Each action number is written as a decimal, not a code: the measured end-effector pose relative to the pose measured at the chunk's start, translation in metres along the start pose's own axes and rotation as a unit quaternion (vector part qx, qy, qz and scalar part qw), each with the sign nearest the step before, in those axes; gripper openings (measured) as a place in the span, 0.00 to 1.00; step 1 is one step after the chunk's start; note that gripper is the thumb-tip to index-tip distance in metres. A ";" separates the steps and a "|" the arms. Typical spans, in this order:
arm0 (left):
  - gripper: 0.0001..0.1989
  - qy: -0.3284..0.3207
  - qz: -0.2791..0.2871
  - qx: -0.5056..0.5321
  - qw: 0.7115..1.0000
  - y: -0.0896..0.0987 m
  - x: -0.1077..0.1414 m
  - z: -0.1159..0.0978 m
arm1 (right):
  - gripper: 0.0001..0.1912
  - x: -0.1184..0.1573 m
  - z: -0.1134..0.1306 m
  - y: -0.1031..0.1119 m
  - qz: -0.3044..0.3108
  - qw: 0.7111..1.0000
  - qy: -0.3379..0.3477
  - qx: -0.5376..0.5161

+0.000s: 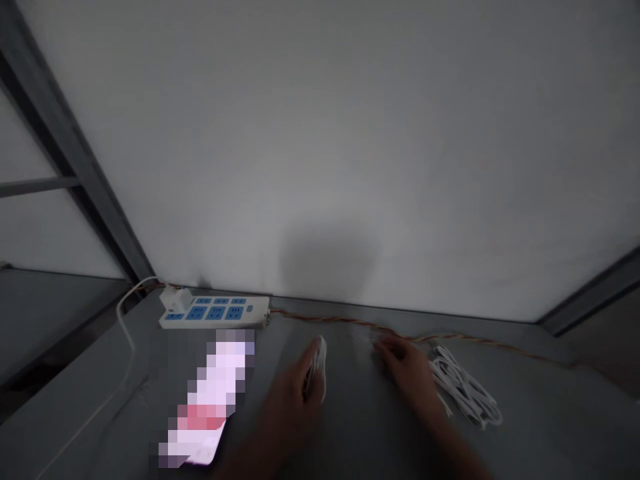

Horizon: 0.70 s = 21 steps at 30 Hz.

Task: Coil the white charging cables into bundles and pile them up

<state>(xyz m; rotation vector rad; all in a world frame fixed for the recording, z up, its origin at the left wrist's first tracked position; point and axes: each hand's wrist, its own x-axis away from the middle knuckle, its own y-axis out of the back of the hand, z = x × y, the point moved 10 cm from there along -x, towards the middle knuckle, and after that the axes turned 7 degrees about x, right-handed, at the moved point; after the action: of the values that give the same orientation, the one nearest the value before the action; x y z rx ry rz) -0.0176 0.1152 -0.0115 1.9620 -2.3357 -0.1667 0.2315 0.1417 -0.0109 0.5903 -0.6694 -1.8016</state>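
A looped white cable [323,363] is gripped in my left hand [293,400], its strands standing out past the thumb and fingers. My right hand [407,373] is closed in a pinch just in front of the twisted cord [345,320]. Something faint and pale shows at its fingertips, too blurred to make out. Right beside that wrist lies a bundled white cable [465,390] on the grey surface [350,413]. Left of my left hand lies a phone [205,453] with a lit, pixelated screen.
A white power strip [257,313] with blue sockets lies against the pale wall panel [325,153]. A white plug adapter [176,299] sits in its left end, and a white lead [120,313] runs from there to the front left. Dark metal posts [75,133] frame the sides.
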 end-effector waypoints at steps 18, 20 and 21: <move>0.28 -0.030 0.044 -0.547 0.836 0.012 -0.007 -0.020 | 0.15 0.011 -0.020 0.027 0.098 0.966 0.028 0.239; 0.25 -0.064 0.004 -0.531 0.845 0.012 -0.004 -0.031 | 0.17 0.016 0.000 0.017 0.097 0.981 0.063 0.156; 0.23 -0.092 -0.002 -0.518 0.850 0.008 -0.001 -0.036 | 0.17 0.020 0.010 0.012 0.095 0.986 0.079 0.111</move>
<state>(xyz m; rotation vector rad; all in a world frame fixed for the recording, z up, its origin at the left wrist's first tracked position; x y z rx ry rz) -0.0205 0.1171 0.0254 1.3803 -1.6577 -1.3307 0.2265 0.1211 0.0028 0.7822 -0.7950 -1.4978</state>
